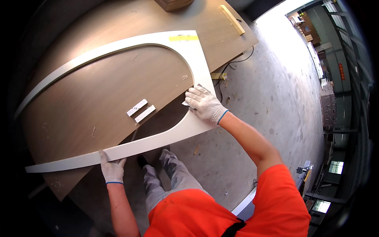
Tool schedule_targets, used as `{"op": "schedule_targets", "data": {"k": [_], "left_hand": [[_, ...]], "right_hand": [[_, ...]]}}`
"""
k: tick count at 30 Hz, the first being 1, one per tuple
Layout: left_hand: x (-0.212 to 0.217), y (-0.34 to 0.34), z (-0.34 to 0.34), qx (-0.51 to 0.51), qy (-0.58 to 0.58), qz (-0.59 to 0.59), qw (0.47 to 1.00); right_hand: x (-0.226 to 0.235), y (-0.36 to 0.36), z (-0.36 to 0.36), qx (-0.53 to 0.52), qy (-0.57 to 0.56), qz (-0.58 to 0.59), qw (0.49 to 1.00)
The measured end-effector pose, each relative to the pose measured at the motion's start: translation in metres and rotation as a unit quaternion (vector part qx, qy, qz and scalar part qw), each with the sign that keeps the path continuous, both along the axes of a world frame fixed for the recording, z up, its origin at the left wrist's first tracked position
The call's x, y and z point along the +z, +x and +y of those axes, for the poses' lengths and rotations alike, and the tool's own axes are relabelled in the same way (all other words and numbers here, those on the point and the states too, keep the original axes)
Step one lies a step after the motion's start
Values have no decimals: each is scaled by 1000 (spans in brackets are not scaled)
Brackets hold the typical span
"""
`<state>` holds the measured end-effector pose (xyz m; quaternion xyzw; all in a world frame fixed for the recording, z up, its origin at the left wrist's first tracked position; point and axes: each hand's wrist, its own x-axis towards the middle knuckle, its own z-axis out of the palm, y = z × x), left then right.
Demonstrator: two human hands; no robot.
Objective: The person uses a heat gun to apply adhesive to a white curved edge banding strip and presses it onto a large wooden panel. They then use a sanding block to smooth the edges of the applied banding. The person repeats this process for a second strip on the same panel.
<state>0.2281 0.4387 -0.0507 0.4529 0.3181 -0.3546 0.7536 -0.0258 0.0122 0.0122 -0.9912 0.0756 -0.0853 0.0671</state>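
Observation:
A large white U-shaped frame (pixel 199 59) with a rounded inner corner lies across a brown board, its near side overhanging the board's edge. My left hand (pixel 112 170), in a white knitted glove, grips the near side of the frame, thumb on top and fingers underneath. At the right end piece, my gloved right hand (pixel 203 103) presses down on the frame with its fingers together. A thin greyish sheet shows at the edges of that hand; it looks like sandpaper, but most of it is covered. A strip of yellow tape (pixel 183 38) sticks to the far corner.
The brown board (pixel 90 106) carries two short white blocks (pixel 141 110), wood shavings and, at the far right, a wooden strip (pixel 232 19). A dark stack (pixel 173 4) stands at the back. A black cable (pixel 221 85) hangs to the concrete floor (pixel 268 98).

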Motion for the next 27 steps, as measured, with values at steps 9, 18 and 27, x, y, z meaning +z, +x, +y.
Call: {"op": "schedule_targets", "data": {"k": [9,18,27], "left_hand": [[-7,-10,8,-33,-29,-26,999],[10,-2,6,-85,-88,-1,992],[36,227,291,-388,527,-684,323]], "right_hand": [[-6,3,48,-49,-1,-7,999],[-38,157,304,-46,120,-91,987],[-34,177,323,-73,45,-31,996]]}}
